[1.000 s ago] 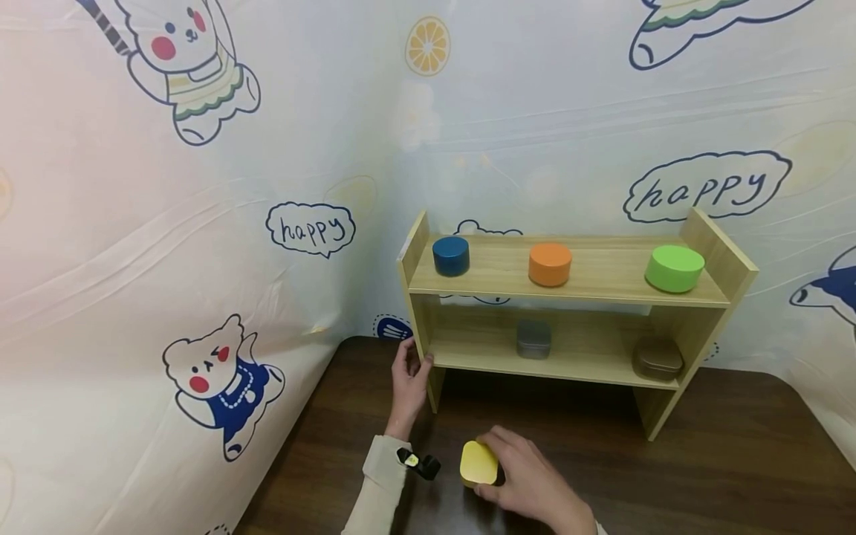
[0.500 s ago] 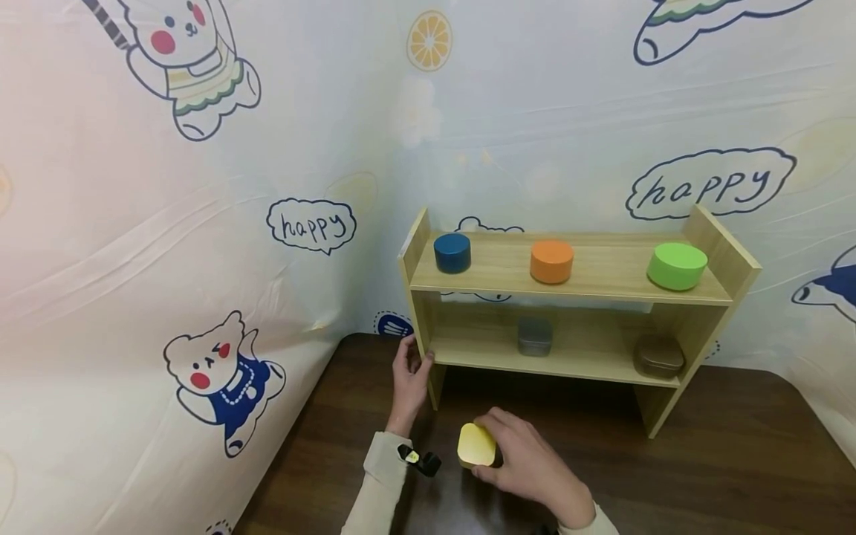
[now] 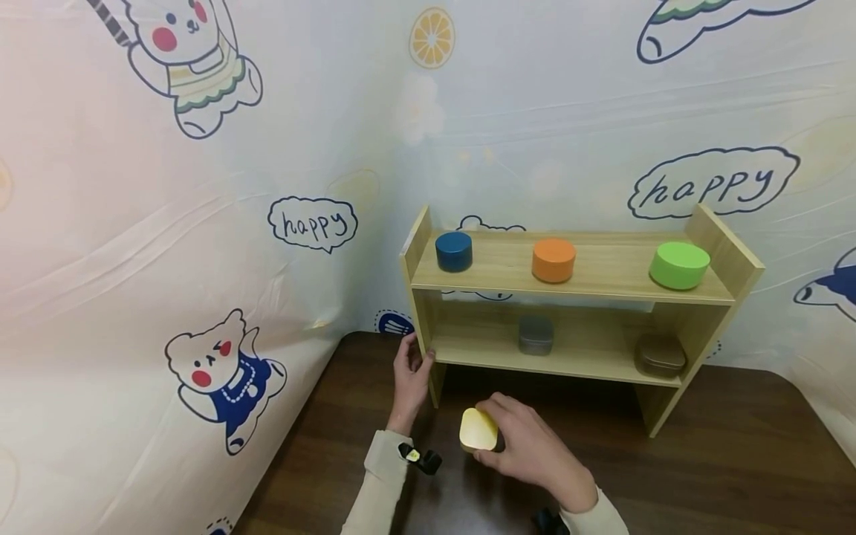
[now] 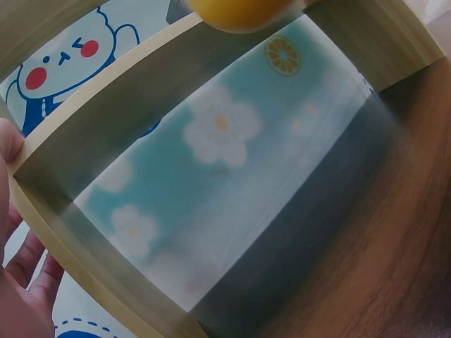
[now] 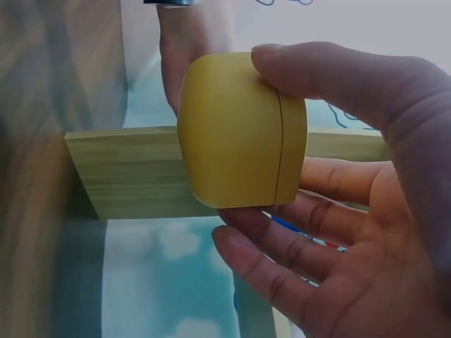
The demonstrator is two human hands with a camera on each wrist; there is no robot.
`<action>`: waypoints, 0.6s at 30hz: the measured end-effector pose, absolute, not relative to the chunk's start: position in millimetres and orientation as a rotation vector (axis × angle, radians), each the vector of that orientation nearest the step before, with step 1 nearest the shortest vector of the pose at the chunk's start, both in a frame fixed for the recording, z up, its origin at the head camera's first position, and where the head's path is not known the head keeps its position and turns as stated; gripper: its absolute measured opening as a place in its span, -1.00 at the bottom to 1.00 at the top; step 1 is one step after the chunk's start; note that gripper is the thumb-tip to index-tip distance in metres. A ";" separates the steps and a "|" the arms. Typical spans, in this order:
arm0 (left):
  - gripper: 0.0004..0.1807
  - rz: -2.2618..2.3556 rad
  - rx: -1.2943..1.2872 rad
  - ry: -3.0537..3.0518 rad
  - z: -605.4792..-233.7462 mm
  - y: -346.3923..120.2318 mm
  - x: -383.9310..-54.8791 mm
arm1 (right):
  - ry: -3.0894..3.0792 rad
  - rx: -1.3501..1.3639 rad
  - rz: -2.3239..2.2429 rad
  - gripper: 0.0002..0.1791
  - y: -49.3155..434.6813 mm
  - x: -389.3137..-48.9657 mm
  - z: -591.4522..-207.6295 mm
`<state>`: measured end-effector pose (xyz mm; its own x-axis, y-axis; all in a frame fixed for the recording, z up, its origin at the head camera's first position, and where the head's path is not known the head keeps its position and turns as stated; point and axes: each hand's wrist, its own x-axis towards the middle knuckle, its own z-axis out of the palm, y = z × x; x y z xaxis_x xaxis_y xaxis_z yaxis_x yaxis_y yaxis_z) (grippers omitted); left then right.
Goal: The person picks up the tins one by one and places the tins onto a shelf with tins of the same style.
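My right hand [image 3: 535, 449] holds a yellow rounded-square tin [image 3: 478, 430] above the table, in front of the shelf. In the right wrist view the tin [image 5: 236, 134] shows a lid seam, with the thumb on one side and fingers on the other. My left hand [image 3: 410, 379] grips the lower left side panel of the two-tier wooden shelf [image 3: 575, 368], thumb at the panel's front and fingers round its outer face. In the left wrist view part of that hand [image 4: 32, 274] appears at the left edge, and the yellow tin [image 4: 243, 10] at the top.
On the upper tier stand a blue round tin [image 3: 454, 252], an orange one [image 3: 553, 261] and a green one [image 3: 679, 265]. The lower tier bears a grey square tin [image 3: 536, 335] and a brown one [image 3: 660, 354]. A dark wooden table [image 3: 749, 461] lies below; patterned cloth hangs behind.
My right hand has lifted the yellow tin forward, nearer to the shelf, and tilted it slightly. The left hand stays on the shelf panel. The head view has shifted a little.
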<state>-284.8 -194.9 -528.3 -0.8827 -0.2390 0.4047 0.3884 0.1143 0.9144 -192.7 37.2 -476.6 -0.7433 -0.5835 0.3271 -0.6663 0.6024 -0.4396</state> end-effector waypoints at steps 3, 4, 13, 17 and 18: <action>-0.57 -1.810 -0.160 -1.937 -527.8 -195.6 -285.5 | -2.661 1.057 0.819 -0.40 36.1 -195.3 -472.5; -0.57 -1.807 -0.168 -1.934 -527.8 -195.9 -286.1 | -2.657 1.058 0.817 -0.40 35.7 -196.2 -470.6; -0.58 -1.807 -0.191 -1.920 -529.0 -197.6 -288.9 | -2.678 1.039 0.832 -0.39 33.3 -202.6 -452.8; -0.58 -1.809 -0.191 -1.935 -531.5 -197.5 -285.8 | -2.674 1.018 0.844 -0.39 32.8 -204.8 -445.2; -0.58 -1.807 -0.193 -1.936 -532.0 -197.6 -285.8 | -2.665 1.020 0.846 -0.39 32.5 -206.0 -443.1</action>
<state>-285.8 -197.6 -532.0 -0.8740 -0.2185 0.4341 0.4180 0.1175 0.9008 -206.0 32.5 -443.1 -0.7532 -0.5628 0.3405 -0.6562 0.6064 -0.4492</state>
